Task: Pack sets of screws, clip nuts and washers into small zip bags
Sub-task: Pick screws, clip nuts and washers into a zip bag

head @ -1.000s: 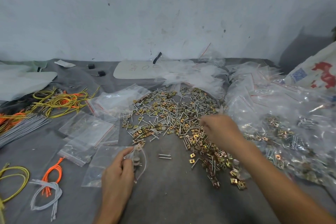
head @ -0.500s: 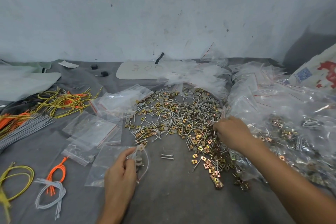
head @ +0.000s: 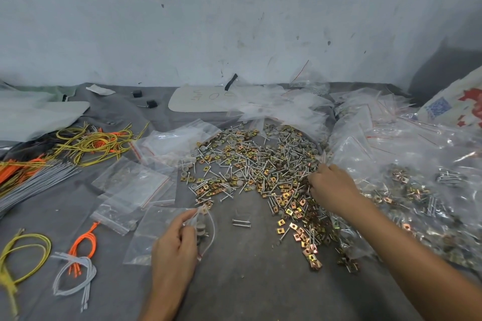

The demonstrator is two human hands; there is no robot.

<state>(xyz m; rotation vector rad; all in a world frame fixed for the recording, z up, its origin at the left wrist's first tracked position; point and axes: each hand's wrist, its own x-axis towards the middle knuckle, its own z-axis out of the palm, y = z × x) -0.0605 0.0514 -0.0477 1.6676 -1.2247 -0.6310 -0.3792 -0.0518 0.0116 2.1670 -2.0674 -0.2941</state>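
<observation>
Two hands | left grip (head: pixel 173 247) pinches zip bag (head: pixel 148 237), right edge | right grip (head: pixel 330 189) in hardware pile (head: pixel 250 164), closure unclear

Loose hardware pile (head: pixel 255 167) beside zip bag (head: pixel 156 232)

A pale, scuffed wall (head: pixel 234 21) flecked with dark marks rises behind the worktop (head: pixel 247 284), draped in grey cloth; shadow darkens its far right corner.
</observation>
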